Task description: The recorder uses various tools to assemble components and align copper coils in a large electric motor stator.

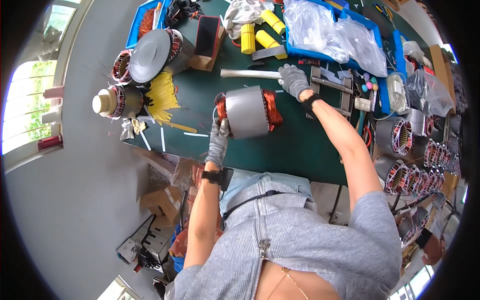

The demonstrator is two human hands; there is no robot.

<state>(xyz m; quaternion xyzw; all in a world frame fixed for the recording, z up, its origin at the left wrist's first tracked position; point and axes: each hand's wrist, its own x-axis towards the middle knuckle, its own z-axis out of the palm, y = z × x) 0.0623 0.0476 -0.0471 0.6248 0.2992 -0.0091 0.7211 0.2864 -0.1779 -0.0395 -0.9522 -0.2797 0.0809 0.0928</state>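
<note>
A motor stator point(246, 112) lies on its side on the green table, a grey cylinder with copper windings bulging from both ends. My left hand point(218, 142), in a grey glove, grips its left end by the windings. Farther back and to the right, my gloved right hand point(295, 81) is closed around one end of a pale, rod-like tool point(250, 73). That tool points left, beyond the stator and apart from it. The right fingers hide the gripped end of the tool.
A metal frame point(331, 92) stands just right of my right hand. Yellow strips point(162, 97) and another stator with a round grey plate point(150, 55) occupy the left side. Blue trays with plastic bags point(320, 32) line the back; several stators point(400, 137) are stacked at right.
</note>
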